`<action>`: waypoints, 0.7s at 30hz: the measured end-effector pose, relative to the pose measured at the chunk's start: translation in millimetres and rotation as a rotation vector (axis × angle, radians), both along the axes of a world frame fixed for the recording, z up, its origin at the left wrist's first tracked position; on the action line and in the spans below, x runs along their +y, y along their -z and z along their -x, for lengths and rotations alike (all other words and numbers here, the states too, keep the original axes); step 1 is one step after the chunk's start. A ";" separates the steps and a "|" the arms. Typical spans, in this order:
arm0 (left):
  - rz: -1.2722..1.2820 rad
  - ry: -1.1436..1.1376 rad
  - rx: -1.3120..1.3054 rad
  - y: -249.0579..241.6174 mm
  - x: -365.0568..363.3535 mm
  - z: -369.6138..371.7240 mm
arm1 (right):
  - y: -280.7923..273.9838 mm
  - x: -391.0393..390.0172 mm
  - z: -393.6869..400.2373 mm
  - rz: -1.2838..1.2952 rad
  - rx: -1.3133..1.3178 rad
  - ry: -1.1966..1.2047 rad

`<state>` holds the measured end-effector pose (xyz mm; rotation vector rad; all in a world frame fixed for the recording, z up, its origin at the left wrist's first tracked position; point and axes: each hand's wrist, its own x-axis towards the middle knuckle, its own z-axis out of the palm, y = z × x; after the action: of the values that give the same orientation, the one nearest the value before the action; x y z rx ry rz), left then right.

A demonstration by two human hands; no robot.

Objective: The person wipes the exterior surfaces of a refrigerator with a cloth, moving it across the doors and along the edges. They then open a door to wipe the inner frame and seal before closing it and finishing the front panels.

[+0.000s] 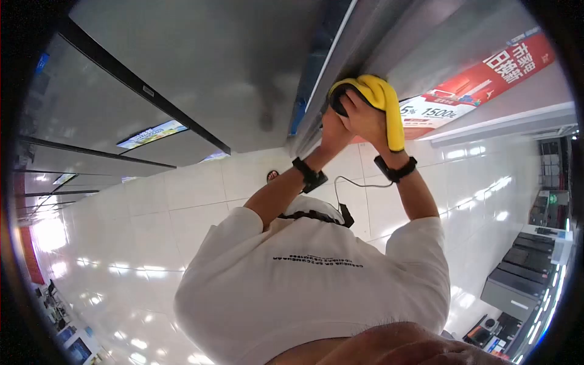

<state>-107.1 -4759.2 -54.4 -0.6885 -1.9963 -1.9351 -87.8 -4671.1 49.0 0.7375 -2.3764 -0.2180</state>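
A yellow cloth (pixel 380 94) with a dark edge and underside lies against a grey metallic surface (pixel 420 55) at the upper middle. My right hand (pixel 367 120) is closed on the cloth, which hangs down along the outer side of that hand to the wrist. Close beside it, my left hand (pixel 334 131) reaches up to the cloth's dark edge and partly overlaps my right hand; its fingers are mostly hidden. Each wrist wears a black band, and a thin grey cable runs from the right band toward my waist.
Large grey panels (pixel 243 73) stand at the upper left, some with bright labels (pixel 152 134). A red and white poster (pixel 468 91) is at the upper right. Shiny pale floor tiles (pixel 201 182) spread below. Dark appliances (pixel 517 274) stand at the far right.
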 end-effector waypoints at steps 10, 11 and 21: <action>0.285 0.434 -0.045 -35.7 1.9 -103.1 | -35.7 80.5 -81.3 0.206 0.300 0.148; 0.261 0.415 0.022 -38.9 4.8 -110.2 | -29.3 79.1 -84.1 0.202 0.306 0.165; 0.276 0.552 0.116 -34.0 12.6 -134.7 | -17.8 71.6 -130.0 0.486 0.084 0.239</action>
<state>27.5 -4746.6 -20.4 -1.5203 -2.1798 -1.8309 42.1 -4599.5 66.8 0.2116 -2.2996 0.2227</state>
